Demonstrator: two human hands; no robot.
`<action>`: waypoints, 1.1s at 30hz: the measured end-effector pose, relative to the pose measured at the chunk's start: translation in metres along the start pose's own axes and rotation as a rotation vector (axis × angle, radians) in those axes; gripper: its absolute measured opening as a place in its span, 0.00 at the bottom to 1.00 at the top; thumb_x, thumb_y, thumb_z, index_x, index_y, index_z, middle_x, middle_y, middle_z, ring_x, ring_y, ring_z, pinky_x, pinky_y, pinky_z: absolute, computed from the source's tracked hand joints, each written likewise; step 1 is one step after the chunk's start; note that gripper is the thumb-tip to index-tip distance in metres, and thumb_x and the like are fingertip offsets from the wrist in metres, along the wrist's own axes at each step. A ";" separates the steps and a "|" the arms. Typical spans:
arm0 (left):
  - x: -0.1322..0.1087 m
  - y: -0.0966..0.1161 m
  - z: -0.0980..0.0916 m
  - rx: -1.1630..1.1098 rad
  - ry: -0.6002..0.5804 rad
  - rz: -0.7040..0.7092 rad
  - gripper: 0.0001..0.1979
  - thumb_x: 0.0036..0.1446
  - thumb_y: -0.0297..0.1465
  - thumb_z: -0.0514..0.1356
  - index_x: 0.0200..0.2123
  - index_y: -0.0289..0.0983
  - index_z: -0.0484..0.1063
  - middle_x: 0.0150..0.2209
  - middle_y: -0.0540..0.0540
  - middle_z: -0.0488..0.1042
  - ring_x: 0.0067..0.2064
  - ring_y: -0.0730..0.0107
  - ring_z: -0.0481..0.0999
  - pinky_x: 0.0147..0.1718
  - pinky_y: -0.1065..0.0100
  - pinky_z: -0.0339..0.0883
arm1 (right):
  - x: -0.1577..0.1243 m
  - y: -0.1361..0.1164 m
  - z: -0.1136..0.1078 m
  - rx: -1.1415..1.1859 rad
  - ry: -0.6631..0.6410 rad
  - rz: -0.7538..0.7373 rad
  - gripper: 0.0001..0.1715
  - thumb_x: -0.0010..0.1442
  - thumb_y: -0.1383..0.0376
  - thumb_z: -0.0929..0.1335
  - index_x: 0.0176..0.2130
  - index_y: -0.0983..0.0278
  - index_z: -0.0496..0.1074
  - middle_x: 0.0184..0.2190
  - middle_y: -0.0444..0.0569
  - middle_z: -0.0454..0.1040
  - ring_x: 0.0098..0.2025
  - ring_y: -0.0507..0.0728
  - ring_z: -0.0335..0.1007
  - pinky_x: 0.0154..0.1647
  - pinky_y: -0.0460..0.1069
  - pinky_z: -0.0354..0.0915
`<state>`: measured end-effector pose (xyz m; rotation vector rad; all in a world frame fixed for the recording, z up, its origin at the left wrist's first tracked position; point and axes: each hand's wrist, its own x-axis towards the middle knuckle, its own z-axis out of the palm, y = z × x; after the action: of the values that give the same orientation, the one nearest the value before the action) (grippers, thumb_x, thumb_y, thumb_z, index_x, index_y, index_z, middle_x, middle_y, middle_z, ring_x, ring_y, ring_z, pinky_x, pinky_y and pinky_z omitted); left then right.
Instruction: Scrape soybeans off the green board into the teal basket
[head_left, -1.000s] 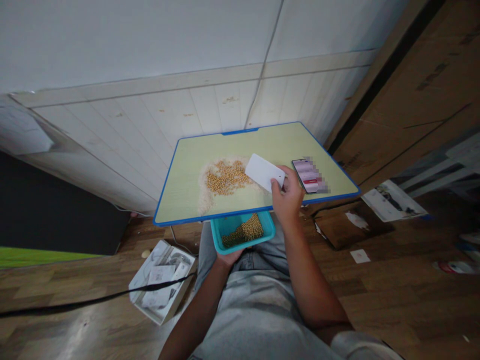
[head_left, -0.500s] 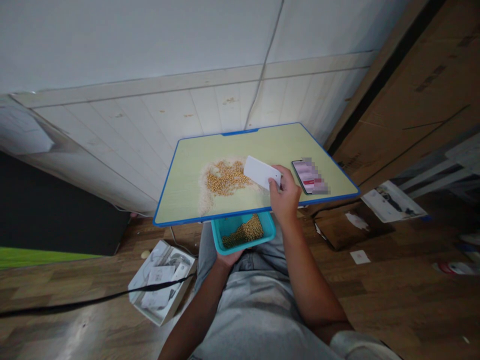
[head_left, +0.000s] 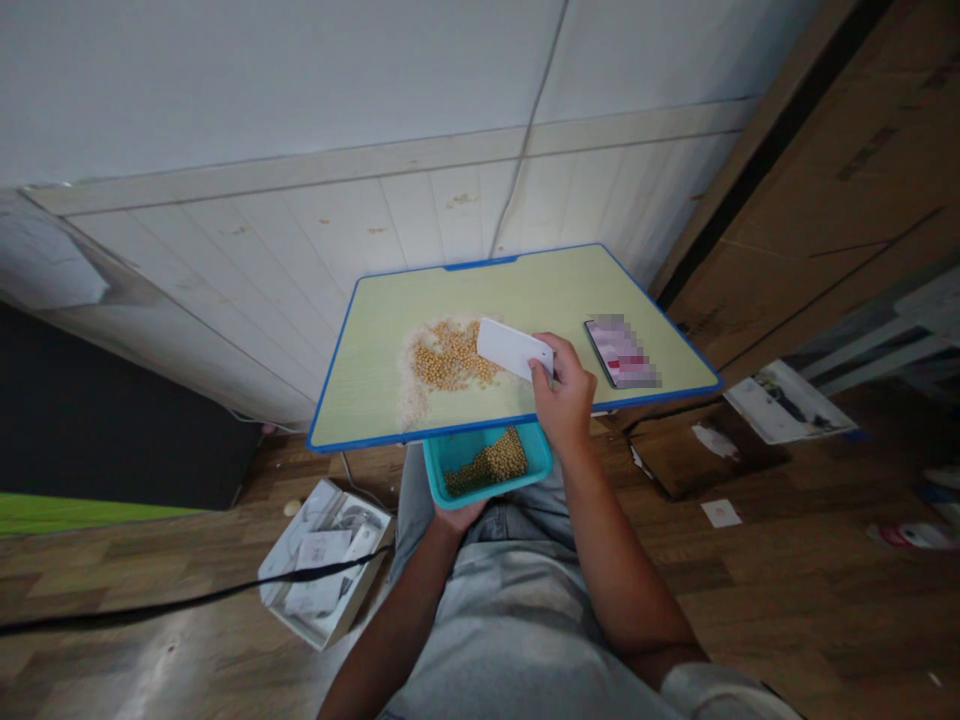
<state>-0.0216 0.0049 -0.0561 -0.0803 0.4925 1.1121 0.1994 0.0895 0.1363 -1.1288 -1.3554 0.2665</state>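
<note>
Our table (head_left: 540, 285), teal container (head_left: 537, 452) at its six o'clock, yellow beans (head_left: 448, 360) ten o'clock from our right hand (head_left: 566, 400), twelve from our left hand (head_left: 460, 517), right pinching a white card (head_left: 512, 347), left supporting the container, its openness we cannot tell.

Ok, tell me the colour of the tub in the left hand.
The tub is turquoise; the head view shows it best.

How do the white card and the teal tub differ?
The white card is flat; the teal tub is hollow, with beans inside. The right hand grips the card over the tabletop; the left hand supports the tub from beneath. Both are held.
</note>
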 end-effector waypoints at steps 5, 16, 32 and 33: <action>-0.001 -0.001 0.004 -0.005 0.031 0.000 0.42 0.82 0.54 0.37 0.58 0.51 0.93 0.84 0.54 0.69 0.93 0.53 0.41 0.89 0.32 0.35 | -0.001 -0.002 0.000 0.035 -0.041 0.002 0.20 0.71 0.63 0.72 0.59 0.55 0.83 0.54 0.50 0.91 0.52 0.64 0.90 0.54 0.57 0.86; -0.007 -0.006 0.028 -0.024 0.142 0.040 0.36 0.82 0.54 0.43 0.70 0.51 0.85 0.87 0.51 0.64 0.91 0.47 0.54 0.88 0.30 0.43 | -0.003 0.001 0.000 0.075 -0.077 0.020 0.20 0.71 0.63 0.72 0.60 0.56 0.83 0.56 0.52 0.91 0.53 0.64 0.90 0.58 0.57 0.85; -0.016 -0.006 0.045 -0.057 0.212 0.028 0.37 0.81 0.54 0.43 0.81 0.52 0.73 0.88 0.48 0.63 0.92 0.50 0.49 0.87 0.32 0.45 | -0.005 0.000 0.004 0.102 -0.081 0.034 0.20 0.69 0.61 0.72 0.58 0.57 0.84 0.54 0.53 0.92 0.52 0.63 0.90 0.56 0.54 0.83; -0.016 -0.005 0.044 -0.059 0.209 0.025 0.37 0.82 0.53 0.42 0.81 0.51 0.73 0.88 0.48 0.62 0.92 0.51 0.49 0.88 0.33 0.42 | -0.005 0.000 0.005 0.106 -0.088 0.037 0.20 0.69 0.61 0.72 0.59 0.58 0.84 0.54 0.53 0.91 0.52 0.63 0.90 0.56 0.54 0.83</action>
<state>-0.0076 0.0026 -0.0107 -0.2442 0.6484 1.1488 0.1943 0.0881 0.1319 -1.0644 -1.3828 0.4142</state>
